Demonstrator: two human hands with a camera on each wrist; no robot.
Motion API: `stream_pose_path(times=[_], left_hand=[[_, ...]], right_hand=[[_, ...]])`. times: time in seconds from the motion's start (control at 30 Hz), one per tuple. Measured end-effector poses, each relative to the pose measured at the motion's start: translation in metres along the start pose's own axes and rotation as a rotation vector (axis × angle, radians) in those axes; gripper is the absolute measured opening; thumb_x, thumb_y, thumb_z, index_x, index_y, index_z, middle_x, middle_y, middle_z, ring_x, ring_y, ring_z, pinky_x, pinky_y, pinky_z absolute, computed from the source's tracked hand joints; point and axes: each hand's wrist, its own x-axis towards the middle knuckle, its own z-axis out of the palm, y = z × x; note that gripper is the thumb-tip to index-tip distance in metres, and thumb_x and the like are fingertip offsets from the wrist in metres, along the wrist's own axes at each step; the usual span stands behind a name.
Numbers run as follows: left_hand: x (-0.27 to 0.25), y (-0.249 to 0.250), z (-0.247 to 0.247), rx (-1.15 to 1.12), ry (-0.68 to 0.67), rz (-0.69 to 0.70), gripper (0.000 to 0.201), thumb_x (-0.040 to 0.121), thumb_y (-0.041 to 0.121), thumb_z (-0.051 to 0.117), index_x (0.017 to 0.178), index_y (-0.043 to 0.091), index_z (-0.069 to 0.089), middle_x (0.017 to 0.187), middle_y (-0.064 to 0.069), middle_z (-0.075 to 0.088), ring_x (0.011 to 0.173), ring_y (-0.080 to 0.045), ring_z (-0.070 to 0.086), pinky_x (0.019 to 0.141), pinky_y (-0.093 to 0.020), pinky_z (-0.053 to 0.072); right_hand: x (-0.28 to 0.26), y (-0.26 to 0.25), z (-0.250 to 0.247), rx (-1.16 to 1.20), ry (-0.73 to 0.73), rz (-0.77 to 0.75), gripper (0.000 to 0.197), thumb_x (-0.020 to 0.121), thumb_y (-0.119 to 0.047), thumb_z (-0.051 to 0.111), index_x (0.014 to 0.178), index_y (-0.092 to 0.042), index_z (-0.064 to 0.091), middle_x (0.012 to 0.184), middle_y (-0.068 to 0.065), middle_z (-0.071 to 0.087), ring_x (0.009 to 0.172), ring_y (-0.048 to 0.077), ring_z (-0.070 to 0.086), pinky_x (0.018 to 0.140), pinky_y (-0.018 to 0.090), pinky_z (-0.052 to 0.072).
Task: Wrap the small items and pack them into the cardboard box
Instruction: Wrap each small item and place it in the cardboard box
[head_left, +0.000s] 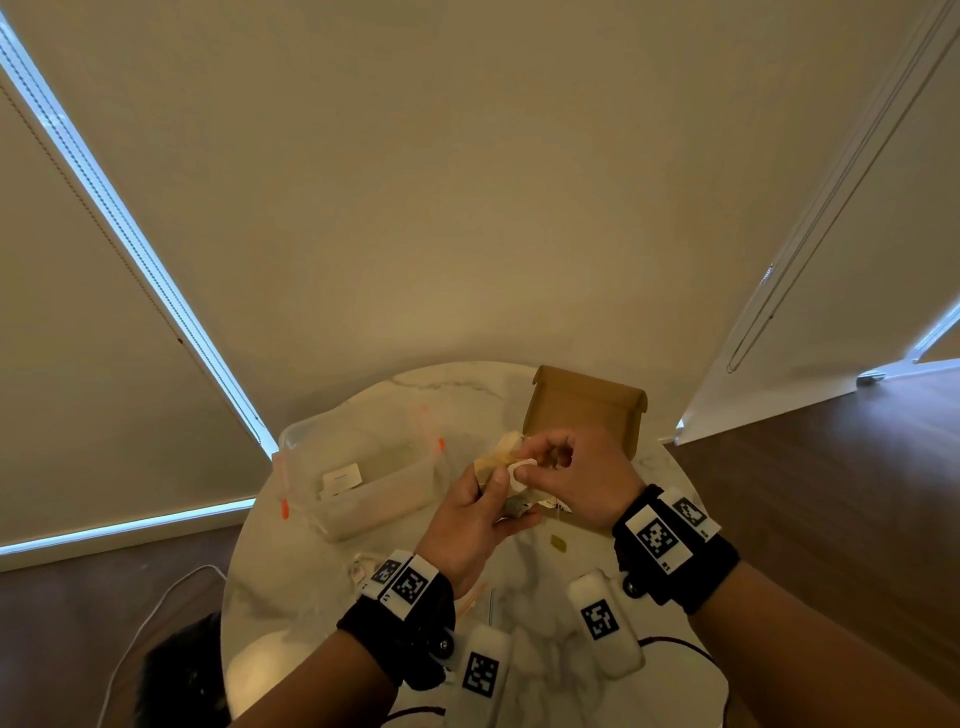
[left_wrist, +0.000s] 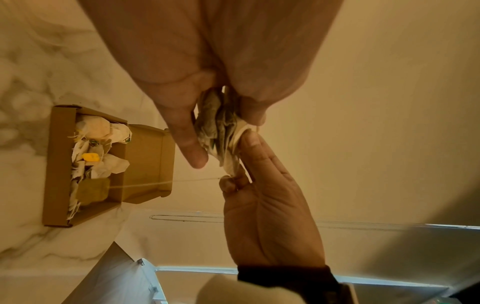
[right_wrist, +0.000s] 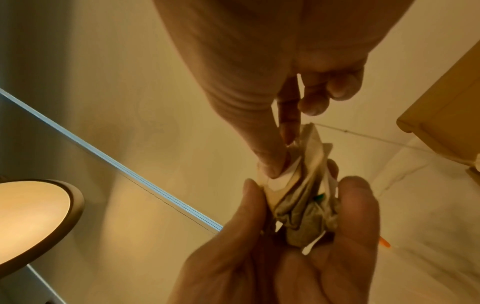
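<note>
Above the round marble table (head_left: 322, 608), both hands hold one crumpled paper bundle (head_left: 501, 457). My left hand (head_left: 493, 486) grips the bundle (left_wrist: 210, 115) from below between thumb and fingers. My right hand (head_left: 535, 462) pinches the pale paper edge (right_wrist: 283, 181) at the top. Something green shows inside the folds (right_wrist: 319, 197). The open cardboard box (head_left: 582, 405) stands just behind the hands. In the left wrist view the box (left_wrist: 59, 164) holds several paper-wrapped items (left_wrist: 98, 131) and a yellow piece (left_wrist: 90, 158).
A clear plastic container (head_left: 363, 483) with orange clips stands left of the hands. A small yellow item (head_left: 558, 542) and scraps (head_left: 363, 569) lie on the table. Two white tagged blocks (head_left: 605, 623) (head_left: 483, 670) sit at the near edge. A thin string (left_wrist: 194, 180) runs from the box.
</note>
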Motion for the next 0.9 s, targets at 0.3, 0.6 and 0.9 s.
stream_pose_path(times=[0.3,0.6,0.9], left_hand=[[0.001,0.001,-0.007,-0.071,0.023,-0.018,0.026,0.096,-0.002,0.048,0.119,0.004,0.057,0.103,-0.012,0.069,0.090,-0.021,0.067,0.080,-0.033,0.058],[0.006,0.002,-0.008,-0.038,0.080,0.034,0.027,0.097,-0.001,0.048,0.123,0.002,0.056,0.114,-0.020,0.066,0.097,-0.026,0.066,0.087,-0.038,0.056],[0.008,0.003,-0.007,0.062,0.079,0.087,0.024,0.097,-0.003,0.047,0.114,0.010,0.059,0.105,-0.012,0.069,0.088,-0.021,0.069,0.083,-0.036,0.058]], right_hand=[[0.003,-0.013,-0.017,0.199,-0.040,0.041,0.008,0.081,-0.020,0.075,0.082,-0.015,0.070,0.076,0.002,0.071,0.065,0.012,0.061,0.067,0.034,0.053],[0.004,-0.024,-0.034,0.406,0.031,0.019,0.011,0.085,-0.005,0.069,0.092,0.002,0.065,0.072,0.018,0.070,0.057,0.037,0.065,0.049,0.035,0.052],[0.002,-0.024,-0.056,0.284,-0.089,-0.008,0.013,0.085,-0.006,0.069,0.097,-0.008,0.071,0.072,0.022,0.068,0.053,0.017,0.059,0.054,0.026,0.050]])
